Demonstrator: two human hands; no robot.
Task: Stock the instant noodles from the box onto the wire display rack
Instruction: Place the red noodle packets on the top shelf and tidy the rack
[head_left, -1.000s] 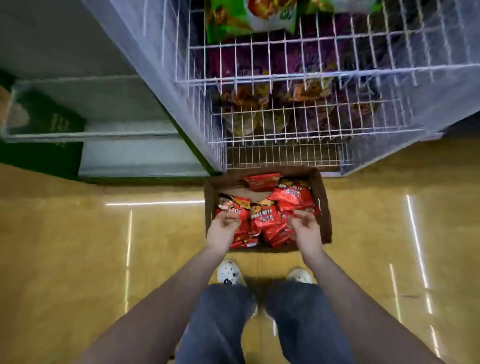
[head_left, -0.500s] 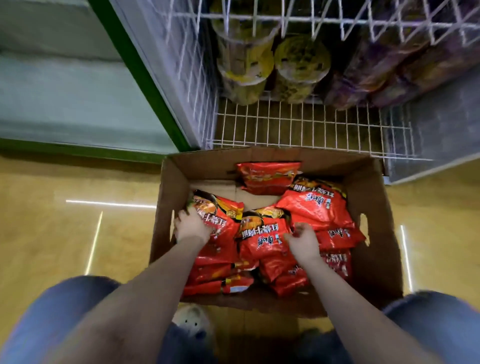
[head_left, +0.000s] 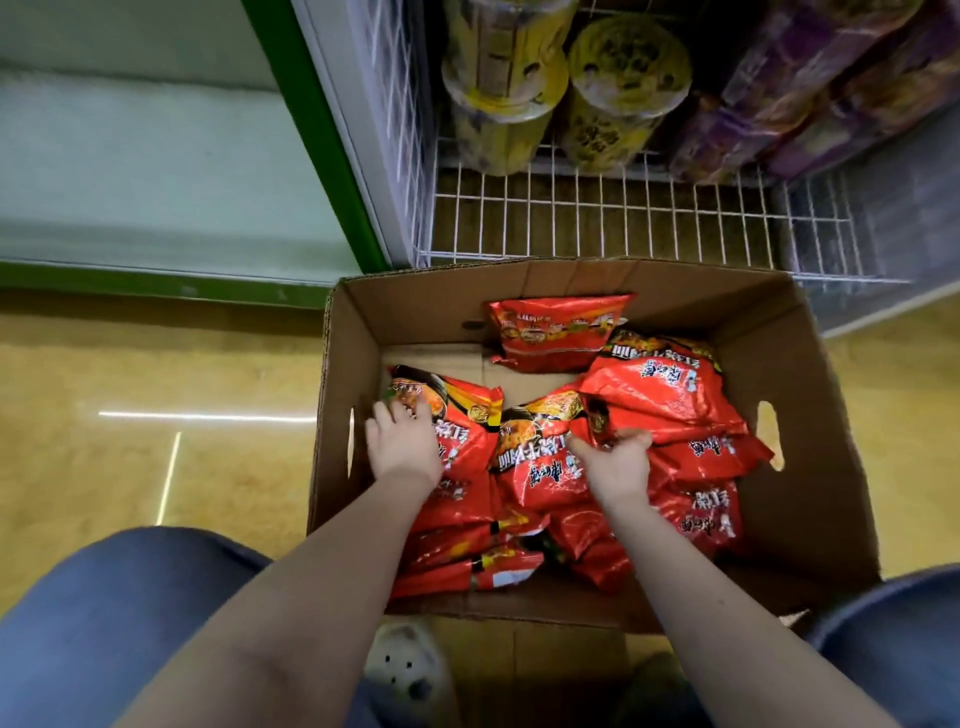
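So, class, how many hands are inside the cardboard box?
2. The left hand rests on a red noodle packet near the box left wall; the right hand pinches the middle packet. None look hidden.

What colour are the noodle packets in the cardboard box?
The noodle packets are red, with yellow and black print; head view.

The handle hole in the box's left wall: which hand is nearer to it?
Left. The left hand is on a red packet just beside the hole; the right hand grips the middle packet, farther along the box.
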